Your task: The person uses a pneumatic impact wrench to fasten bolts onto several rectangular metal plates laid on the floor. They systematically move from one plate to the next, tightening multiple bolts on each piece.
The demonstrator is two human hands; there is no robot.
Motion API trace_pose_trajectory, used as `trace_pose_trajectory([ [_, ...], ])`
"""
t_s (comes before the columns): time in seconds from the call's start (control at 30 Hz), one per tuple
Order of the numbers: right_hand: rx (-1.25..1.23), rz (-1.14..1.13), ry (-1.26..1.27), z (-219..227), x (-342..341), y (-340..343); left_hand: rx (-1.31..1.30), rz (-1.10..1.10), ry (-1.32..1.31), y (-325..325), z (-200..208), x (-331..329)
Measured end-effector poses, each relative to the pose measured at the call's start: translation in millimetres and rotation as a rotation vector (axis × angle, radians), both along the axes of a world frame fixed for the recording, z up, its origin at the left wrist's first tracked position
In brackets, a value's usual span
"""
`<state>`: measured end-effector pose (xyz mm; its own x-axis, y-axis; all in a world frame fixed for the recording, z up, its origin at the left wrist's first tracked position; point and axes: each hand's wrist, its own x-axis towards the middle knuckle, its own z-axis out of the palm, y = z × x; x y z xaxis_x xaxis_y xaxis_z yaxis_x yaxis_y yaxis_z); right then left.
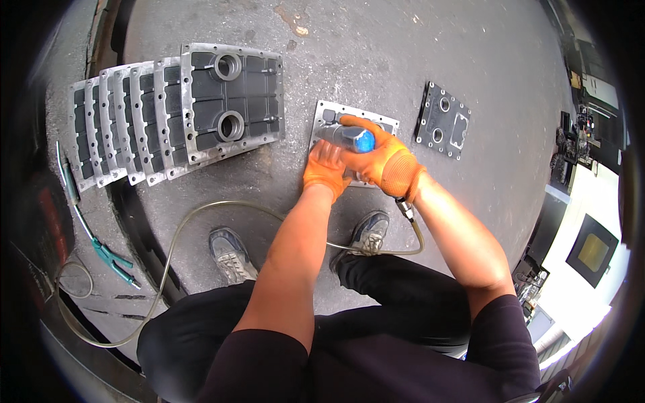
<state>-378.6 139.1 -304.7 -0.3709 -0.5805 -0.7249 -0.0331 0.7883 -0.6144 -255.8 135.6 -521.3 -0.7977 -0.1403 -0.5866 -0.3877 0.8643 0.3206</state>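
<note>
My right hand, in an orange glove, is closed around the handle of a pistol-shaped air tool with a grey body and a blue rear end. A hose joins the tool below that hand at a metal fitting. My left hand, also gloved in orange, is just under the tool's front; its fingers are blurred, so whether they grip or only touch something cannot be told. Beneath both hands lies a flat metal cover plate with holes along its rim. The hands and tool hide most of its middle.
Several larger cover plates lean overlapped at the left. A smaller dark plate lies on the floor to the right. The air hose loops past my shoes. A green-handled blow gun lies at far left; machinery stands far right.
</note>
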Motion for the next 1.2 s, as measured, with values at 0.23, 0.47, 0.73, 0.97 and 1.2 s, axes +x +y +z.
trace_pose_trajectory([
  [0.23, 0.084, 0.01, -0.001, -22.7, -21.1, -11.0, -0.009, -0.013, -0.033, -15.4, 34.6, 2.1],
  [0.47, 0.125, -0.011, -0.021, -6.5, -29.3, -34.4, -0.021, -0.026, 0.023, -18.1, 25.4, 5.2],
  [0.73, 0.111, -0.107, -0.115, -11.1, -45.5, -32.2, -0.055, -0.025, 0.127, -19.8, 23.4, 7.8],
  [0.97, 0.15, 0.155, 0.102, -11.7, -21.8, -41.8, -0.068, -0.053, -0.105, 5.6, 21.2, -11.2],
  [1.2, 0.165, 0.148, 0.135, -22.9, -22.3, -33.4, -0.096, 0.031, -0.124, 15.9, 29.1, -24.4],
])
